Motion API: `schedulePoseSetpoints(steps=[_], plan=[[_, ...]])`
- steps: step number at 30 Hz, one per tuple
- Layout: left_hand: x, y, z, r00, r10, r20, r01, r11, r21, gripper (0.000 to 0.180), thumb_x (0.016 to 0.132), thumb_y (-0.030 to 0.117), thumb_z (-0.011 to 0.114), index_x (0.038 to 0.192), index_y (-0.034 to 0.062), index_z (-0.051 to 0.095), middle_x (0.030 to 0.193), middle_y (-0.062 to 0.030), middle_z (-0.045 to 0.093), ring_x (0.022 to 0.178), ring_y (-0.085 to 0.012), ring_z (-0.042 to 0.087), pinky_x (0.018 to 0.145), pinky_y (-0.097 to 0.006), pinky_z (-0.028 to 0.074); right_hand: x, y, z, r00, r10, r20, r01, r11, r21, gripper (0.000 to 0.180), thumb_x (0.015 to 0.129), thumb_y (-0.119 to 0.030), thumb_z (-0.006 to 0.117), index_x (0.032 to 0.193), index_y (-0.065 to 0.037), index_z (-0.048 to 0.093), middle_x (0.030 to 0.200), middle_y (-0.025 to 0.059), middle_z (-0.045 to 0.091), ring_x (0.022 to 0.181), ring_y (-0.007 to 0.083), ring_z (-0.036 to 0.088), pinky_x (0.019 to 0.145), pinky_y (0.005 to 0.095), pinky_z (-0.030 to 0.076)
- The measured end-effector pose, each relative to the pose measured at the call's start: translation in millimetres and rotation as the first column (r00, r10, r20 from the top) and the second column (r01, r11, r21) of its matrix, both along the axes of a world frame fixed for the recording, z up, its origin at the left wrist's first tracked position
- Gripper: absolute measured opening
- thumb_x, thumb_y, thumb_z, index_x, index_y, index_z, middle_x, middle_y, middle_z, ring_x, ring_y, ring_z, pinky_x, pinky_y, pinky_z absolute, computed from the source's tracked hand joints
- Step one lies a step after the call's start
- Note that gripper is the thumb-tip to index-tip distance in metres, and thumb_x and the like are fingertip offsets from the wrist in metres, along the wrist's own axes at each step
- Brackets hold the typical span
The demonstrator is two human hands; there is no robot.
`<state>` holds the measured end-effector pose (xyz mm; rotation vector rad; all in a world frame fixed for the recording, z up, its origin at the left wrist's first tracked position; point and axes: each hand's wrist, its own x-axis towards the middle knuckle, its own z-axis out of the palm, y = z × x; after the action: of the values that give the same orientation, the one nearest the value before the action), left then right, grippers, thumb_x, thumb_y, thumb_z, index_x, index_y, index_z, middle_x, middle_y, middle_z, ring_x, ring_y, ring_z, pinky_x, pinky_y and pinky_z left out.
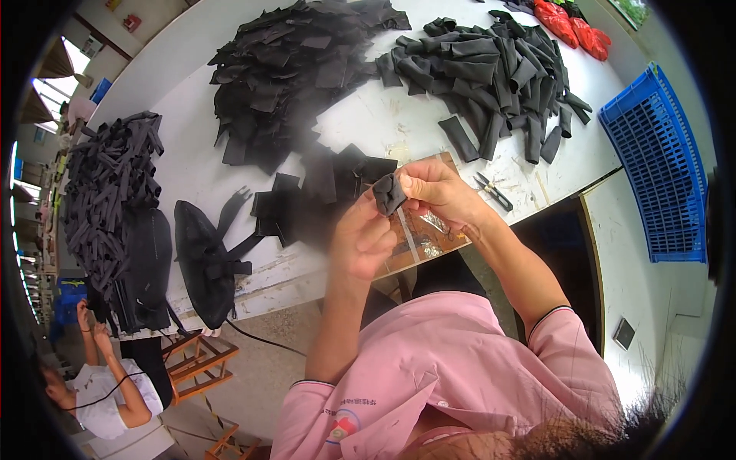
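In front of my chest, both hands hold a small folded black fabric piece (389, 194) above the near edge of the white table. My left hand (363, 239) pinches it from the left, fingers curled. My right hand (434, 189) grips its right side between thumb and fingers. Just beyond my left hand lie several loose black fabric pieces (280, 201), partly blurred. A pair of thread snips (494, 192) rests on the table to the right of my right hand. Beneath my hands is a brown board (431, 236) at the table edge.
A heap of flat black pieces (291, 77) lies far left, and tube-like black pieces (491, 73) far right. Black strips (115, 199) and a black pouch (203, 261) are at left. A blue crate (655, 165) stands right; red bags (571, 29) lie behind. A co-worker (115, 387) sits lower left.
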<state>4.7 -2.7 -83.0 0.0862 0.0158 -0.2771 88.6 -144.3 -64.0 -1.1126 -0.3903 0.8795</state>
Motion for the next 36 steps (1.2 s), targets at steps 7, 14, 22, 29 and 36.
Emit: schedulePoseSetpoints(steps=[7, 14, 22, 29, 36], plan=[[-10, -27, 52, 0.904, 0.414, 0.102, -0.347, 0.574, 0.741, 0.027, 0.08, 0.0, 0.054, 0.105, -0.0007, 0.044, 0.074, -0.0064, 0.057, 0.036, 0.0005, 0.029, 0.031, -0.014, 0.02, 21, 2, -3, 0.968, 0.171, 0.185, -0.188, 0.979, 0.08, 0.025, 0.079, -0.025, 0.061, 0.079, -0.001, 0.056, 0.068, -0.0026, 0.051, 0.059, 0.0041, 0.045, 0.052, 0.0149, 0.036], [-3, -12, 12, 0.93, 0.357, -0.086, -0.236, 0.76, 0.606, 0.02, 0.078, 0.003, 0.057, 0.097, 0.0014, 0.049, 0.073, -0.0034, 0.056, 0.04, -0.0008, 0.035, 0.035, -0.014, 0.024, 2, 2, -22, 0.991, 0.065, 0.115, -0.064, 0.998, -0.017, 0.028, 0.084, -0.031, 0.054, 0.073, -0.005, 0.053, 0.06, -0.003, 0.046, 0.054, 0.0058, 0.04, 0.05, 0.0177, 0.032], [8, -3, 32, 0.76, 0.144, 0.634, -0.632, -0.063, 0.772, 0.016, 0.08, 0.001, 0.056, 0.095, -0.0052, 0.054, 0.09, -0.0067, 0.057, 0.079, -0.0082, 0.052, 0.075, -0.022, 0.041, 6, -11, 15, 0.813, -0.141, 0.565, 0.315, 0.922, -0.223, 0.038, 0.084, -0.038, 0.052, 0.082, 0.0, 0.055, 0.064, -0.0001, 0.048, 0.058, 0.0077, 0.043, 0.053, 0.0223, 0.038], [2, -3, 29, 0.624, 0.467, 0.627, -0.686, -0.058, 0.726, 0.014, 0.076, -0.003, 0.055, 0.089, -0.0034, 0.058, 0.087, -0.0061, 0.06, 0.079, -0.0104, 0.054, 0.073, -0.024, 0.043, -7, -4, 43, 0.079, 0.309, 0.948, 0.461, 0.832, -0.31, 0.038, 0.075, -0.039, 0.056, 0.083, -0.002, 0.056, 0.063, 0.0082, 0.052, 0.065, 0.0271, 0.054, 0.054, 0.0361, 0.042], [4, -16, 30, 0.835, 0.376, 0.402, -0.534, 0.372, 0.76, 0.013, 0.079, 0.006, 0.059, 0.089, -0.0033, 0.058, 0.086, -0.0096, 0.06, 0.084, -0.0139, 0.056, 0.075, -0.024, 0.046, -18, -3, 1, 0.276, 0.125, 0.953, 0.46, 0.854, -0.245, 0.028, 0.081, -0.027, 0.053, 0.067, -0.002, 0.056, 0.066, 0.0101, 0.055, 0.063, 0.0301, 0.054, 0.054, 0.0381, 0.042]])
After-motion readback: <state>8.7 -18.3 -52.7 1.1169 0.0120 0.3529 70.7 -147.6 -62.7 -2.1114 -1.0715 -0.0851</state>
